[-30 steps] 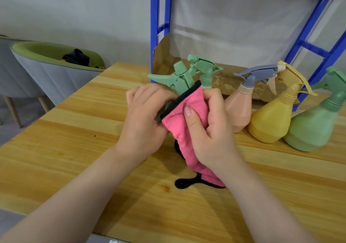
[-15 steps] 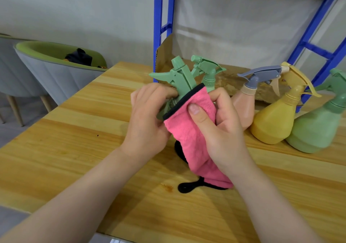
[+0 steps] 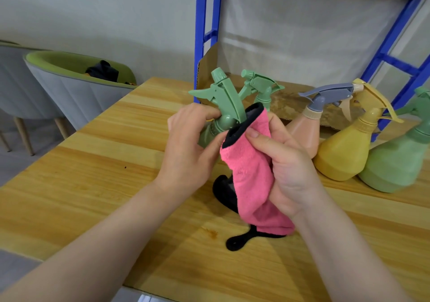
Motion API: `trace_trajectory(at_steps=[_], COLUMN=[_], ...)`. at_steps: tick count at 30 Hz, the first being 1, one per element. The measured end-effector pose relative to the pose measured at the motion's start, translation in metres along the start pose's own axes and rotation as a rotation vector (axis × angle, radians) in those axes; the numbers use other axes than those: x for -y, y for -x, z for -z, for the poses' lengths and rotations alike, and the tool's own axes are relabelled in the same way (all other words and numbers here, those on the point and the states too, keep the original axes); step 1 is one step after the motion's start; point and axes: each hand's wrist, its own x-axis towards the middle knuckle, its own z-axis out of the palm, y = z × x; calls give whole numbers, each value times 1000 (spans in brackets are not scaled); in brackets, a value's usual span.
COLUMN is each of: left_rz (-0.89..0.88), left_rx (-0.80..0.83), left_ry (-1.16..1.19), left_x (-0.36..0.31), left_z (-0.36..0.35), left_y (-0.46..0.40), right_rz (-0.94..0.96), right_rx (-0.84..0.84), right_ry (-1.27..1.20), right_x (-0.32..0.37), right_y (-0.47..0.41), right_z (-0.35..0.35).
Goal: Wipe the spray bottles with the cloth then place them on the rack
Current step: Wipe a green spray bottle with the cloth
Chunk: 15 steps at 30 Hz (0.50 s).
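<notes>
The left hand [image 3: 186, 153] gripped the green spray bottle [image 3: 221, 111] held above the table, neck tilted up-left; the right hand [image 3: 286, 162] pinched the pink cloth [image 3: 251, 176] against its right side, probably touching

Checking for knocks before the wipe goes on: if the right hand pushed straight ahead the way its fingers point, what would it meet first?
Probably the second green spray bottle standing just behind the pink cloth that the right hand grips; depth is unclear.

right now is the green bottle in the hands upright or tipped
Tipped: the green spray bottle leans left, its nozzle pointing up-left, held by the left hand against the pink cloth.
</notes>
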Motion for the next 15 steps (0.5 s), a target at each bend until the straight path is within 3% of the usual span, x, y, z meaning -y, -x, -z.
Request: trace_trajectory(at_steps=[6,9,13,15], left_rz=[41,120,280,357], left_rx=[-2,2,-95,-172], left_ry=[43,81,190,347], left_x=[2,4,6,4], left_z=[-2,-2,2,6], left_y=[2,2,-8,-14], right_rz=[-20,90,280,280], right_rx=[-75,-128,-390,-497], right_ry=[97,209,526,699], right_x=[2,-2,-9,-13], right_y=[-1,-2,-8,-12], right_z=[2,6,17,24])
